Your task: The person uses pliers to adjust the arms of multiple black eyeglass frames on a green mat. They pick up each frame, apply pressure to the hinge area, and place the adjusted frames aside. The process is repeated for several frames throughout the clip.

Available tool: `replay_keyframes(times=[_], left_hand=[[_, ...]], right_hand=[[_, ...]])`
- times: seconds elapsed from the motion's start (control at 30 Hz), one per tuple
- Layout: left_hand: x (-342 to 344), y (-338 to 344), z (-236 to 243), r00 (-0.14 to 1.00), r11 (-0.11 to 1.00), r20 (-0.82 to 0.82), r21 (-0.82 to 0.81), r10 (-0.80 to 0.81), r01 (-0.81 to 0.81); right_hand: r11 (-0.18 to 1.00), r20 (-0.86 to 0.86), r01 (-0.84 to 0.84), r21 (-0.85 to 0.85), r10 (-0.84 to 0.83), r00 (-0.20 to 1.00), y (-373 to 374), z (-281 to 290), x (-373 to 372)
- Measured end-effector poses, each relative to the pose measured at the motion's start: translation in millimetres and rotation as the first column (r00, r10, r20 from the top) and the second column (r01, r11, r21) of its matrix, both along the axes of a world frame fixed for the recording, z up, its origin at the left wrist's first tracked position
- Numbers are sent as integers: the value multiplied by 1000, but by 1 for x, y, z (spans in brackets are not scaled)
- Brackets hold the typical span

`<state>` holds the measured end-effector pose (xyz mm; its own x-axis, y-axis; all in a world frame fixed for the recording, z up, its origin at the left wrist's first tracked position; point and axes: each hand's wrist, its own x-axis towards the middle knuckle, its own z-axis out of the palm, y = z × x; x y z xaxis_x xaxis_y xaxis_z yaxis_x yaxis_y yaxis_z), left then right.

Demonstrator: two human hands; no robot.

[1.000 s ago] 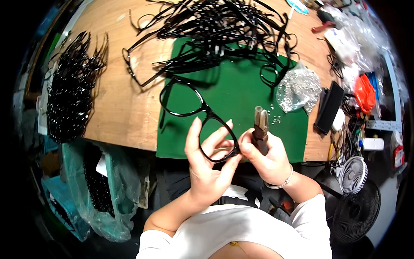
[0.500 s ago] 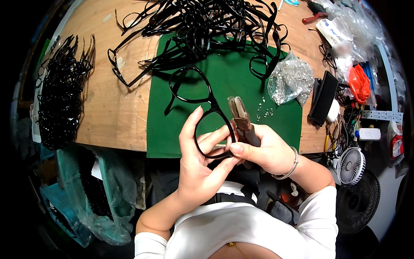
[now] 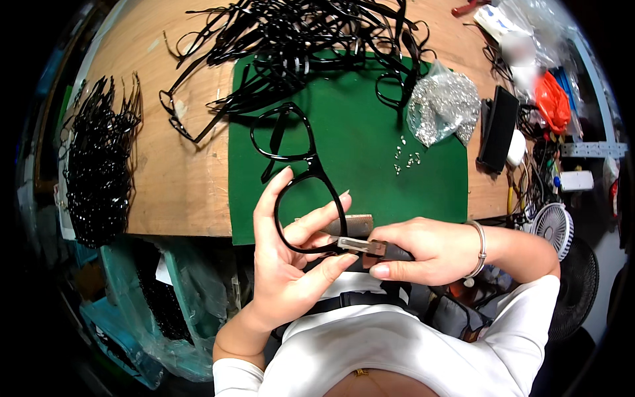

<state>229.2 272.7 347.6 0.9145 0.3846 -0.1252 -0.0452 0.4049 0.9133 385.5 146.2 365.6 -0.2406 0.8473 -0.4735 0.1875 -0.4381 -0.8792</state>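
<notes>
the wooden bench (image 3: pixel 178 192) carries a green mat (image 3: pixel 370 165), the landmark here. beyond the mat's far edge lies a tangle of black frame parts (image 3: pixel 297 33); well off its left edge, another black heap (image 3: pixel 99 165); at its right corner, a clear bag of small metal bits (image 3: pixel 443 106).

over the mat's near edge the left hand (image 3: pixel 284 264) has its fingers closed around one rim of a black glasses frame (image 3: pixel 304 178), while the other rim rests on the mat. the frame looks light, thin, glossy, likely slippery and easy to snap at the bridge; best held at the rim near the hinge corner.

the right hand (image 3: pixel 423 251) is clamped on pliers (image 3: pixel 360 241) whose tip meets that corner. the hinge itself is hidden by fingers.
</notes>
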Motion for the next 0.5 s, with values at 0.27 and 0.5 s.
replay_keyframes(times=[0.27,0.5], left_hand=[[2,-7,-12,999,999,-26,-30,-32,31],[7,-4,-10,990,999,-138,18,-38,41]], right_hand=[[999,342,14,-42,1,940,1,-4,-7],[990,159,143,22,-144,977,-22,-23,19]])
